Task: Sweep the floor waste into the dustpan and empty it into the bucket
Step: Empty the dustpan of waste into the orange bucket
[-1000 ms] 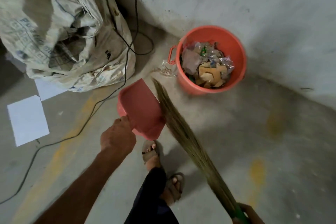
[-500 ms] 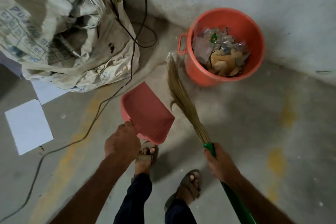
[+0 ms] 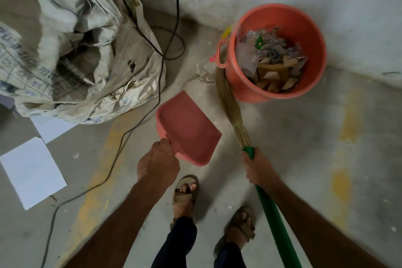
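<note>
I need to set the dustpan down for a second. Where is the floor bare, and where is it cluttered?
Bare concrete lies right of the broom, below the bucket, out to the yellow stains. Crowded: a clear wrapper between dustpan and bucket, and a cable and paper sheets left of the dustpan, under the sack.

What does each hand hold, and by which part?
Left hand grips the pink dustpan by its handle; right hand grips the broom on its green handle, just below the bristles.

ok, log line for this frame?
left hand grips dustpan | right hand grips broom | bristles beside bucket | wrapper unswept
</note>
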The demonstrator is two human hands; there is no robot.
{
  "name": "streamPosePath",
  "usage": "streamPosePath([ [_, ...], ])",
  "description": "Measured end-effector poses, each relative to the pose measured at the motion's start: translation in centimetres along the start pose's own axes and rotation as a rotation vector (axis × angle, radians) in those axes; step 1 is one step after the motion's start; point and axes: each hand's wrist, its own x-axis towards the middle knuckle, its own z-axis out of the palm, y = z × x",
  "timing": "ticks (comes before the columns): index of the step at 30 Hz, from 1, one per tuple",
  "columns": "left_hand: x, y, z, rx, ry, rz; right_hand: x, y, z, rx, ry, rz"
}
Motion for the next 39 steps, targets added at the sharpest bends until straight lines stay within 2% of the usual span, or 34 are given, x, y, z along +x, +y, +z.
streamPosePath([
  [5,1.9,0.2,0.4,0.01,0.013,0.01,5.9,-3.7,1.0,-0.094,0.078,-0.088],
  [10,2.5,-0.3,0.8,-0.015,0.0,-0.003,8.1,-5.1,1.3,-0.097,0.097,-0.201],
  [16,1.9,-1.3,1.0,-0.071,0.011,-0.035,5.3,-4.7,0.8,-0.007,0.132,-0.316],
  [20,0.3,-1.1,0.5,-0.12,0.059,-0.009,0.9,-3.6,-0.4,0.17,0.181,-0.356],
  [26,-3.0,0.4,-0.9,-0.179,0.159,0.069,-7.9,-0.3,-4.6,0.374,0.27,-0.256],
  [32,-4.6,3.9,-2.6,-0.245,0.202,0.117,-13.8,5.5,-10.9,0.295,0.373,-0.022],
  [35,-5.0,6.6,-3.2,-0.246,0.241,0.168,-16.1,7.5,-14.7,0.236,0.343,-0.004],
  [39,-4.8,10.6,-4.0,-0.155,0.268,0.207,-16.1,8.1,-18.1,0.128,0.163,0.027],
])
